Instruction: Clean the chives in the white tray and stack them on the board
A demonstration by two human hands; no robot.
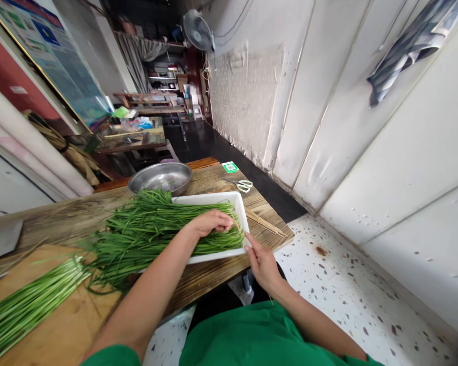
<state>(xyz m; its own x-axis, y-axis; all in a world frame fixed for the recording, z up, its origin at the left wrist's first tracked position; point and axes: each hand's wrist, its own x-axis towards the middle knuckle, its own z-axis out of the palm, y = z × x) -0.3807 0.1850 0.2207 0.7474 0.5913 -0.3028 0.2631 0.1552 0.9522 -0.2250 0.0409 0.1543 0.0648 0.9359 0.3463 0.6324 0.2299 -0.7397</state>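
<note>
Long green garlic chives (152, 221) lie in a white rectangular tray (245, 223), their leaves spilling over its left side. My left hand (212, 222) rests over the pale stem ends, its fingertips closed in a pinch. What sits between those fingertips is too small to name. At the tray's near right corner is my right hand (265, 264), thumb and forefinger close together beside the rim. Its other fingers are curled, and whatever it grips cannot be made out. Another bundle of chives (34, 300) lies on a wooden cutting board (80, 325) at the left.
A steel basin (160, 175) stands behind the tray. Scissors (244, 186) with pale handles, a green card (229, 167) and dry straw-coloured strips (265, 222) lie on the wooden table (206, 178). A cleaver-like metal blade (2, 240) is at the far left.
</note>
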